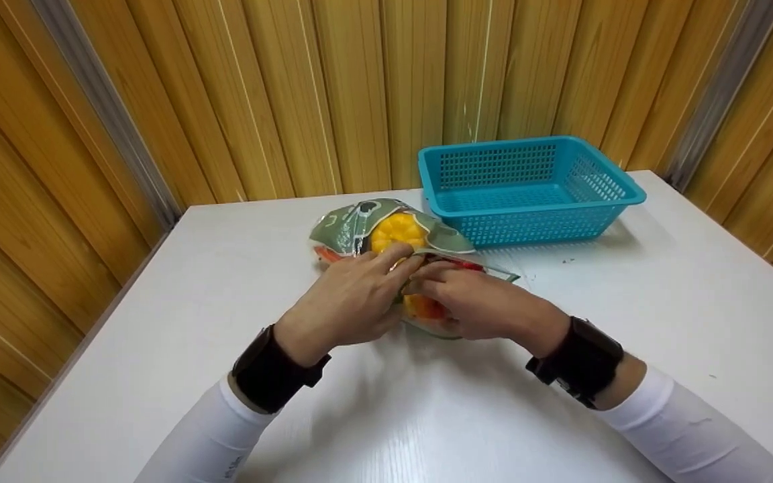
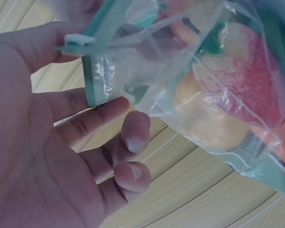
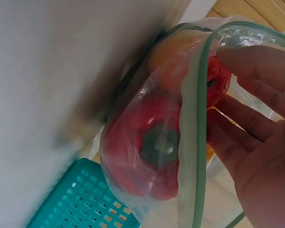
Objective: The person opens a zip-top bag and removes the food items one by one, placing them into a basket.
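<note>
Both hands busy at the bag's mouth!

Here's the pale worktop [image 1: 393, 429], pushed up against a wood-look wall [image 1: 346, 87], and there at the far right sits the blue basket [image 1: 534, 225], the clear-and-green bag [image 1: 339, 231] just in front of it, on the worktop's middle. A yellow pumpkin [image 1: 396, 228] shows through the plastic! The left hand [image 1: 349, 298] pinches the bag's edge by the slider [image 2: 78, 42], its other fingers [image 2: 104, 116] loosely bent. Over to the right hand [image 1: 484, 298]: fingers spread around the zip strip [image 3: 194, 133], tips lost behind it, beside a small red thing [image 3: 220, 78]; whether they pinch it, I can't tell. A red pepper [image 3: 140, 142] bulges under glare. The hands cover much of the bag from above, and the left wrist view cuts it off.
</note>
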Motion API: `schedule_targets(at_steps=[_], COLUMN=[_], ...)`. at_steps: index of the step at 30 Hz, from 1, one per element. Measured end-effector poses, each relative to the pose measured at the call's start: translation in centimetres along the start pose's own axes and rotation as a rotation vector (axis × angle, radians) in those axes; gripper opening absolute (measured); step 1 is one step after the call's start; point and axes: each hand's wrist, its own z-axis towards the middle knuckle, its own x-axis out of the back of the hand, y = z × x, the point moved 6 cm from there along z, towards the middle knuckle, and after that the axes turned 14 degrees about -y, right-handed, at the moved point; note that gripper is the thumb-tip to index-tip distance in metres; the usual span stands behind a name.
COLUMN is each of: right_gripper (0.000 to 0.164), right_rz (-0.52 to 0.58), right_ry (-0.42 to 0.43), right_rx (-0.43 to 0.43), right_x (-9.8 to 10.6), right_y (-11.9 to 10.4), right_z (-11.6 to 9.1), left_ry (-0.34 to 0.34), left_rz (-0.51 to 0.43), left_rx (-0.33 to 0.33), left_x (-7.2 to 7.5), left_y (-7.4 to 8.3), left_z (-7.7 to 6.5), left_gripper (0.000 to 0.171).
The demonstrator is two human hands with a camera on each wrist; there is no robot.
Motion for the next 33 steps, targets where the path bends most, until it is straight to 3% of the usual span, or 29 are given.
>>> schedule_targets(at_steps=[14, 20, 27, 33], right_gripper=[0.054, 0.06, 0.071, 0.06], right_rz=[0.037, 0.112, 0.12, 0.117], right_ry=[-0.13, -0.205, -0.217, -0.15], right_rx=[-0.081, -0.142, -0.145, -0.085], right_x=[-1.8, -2.1, -1.9, -0.8], right_y=[0.8, 0.9, 0.8, 0.6], right_z=[0.2, 0.4, 0.5, 0.2], left_ry=[-0.03, -0.027, -0.033, -0.024], left_rz=[-0.001, 0.01, 0.005, -0.007], left_rx=[-0.019, -0.026, -0.034, -0.033], left_x=[-0.4, -0.5, -0.5, -0.4], left_y=[0.2, 0.3, 0.3, 0.3], left_z=[0.3, 0.2, 0.2, 0.2], left_gripper=[0.06, 0.061, 0.062, 0.058])
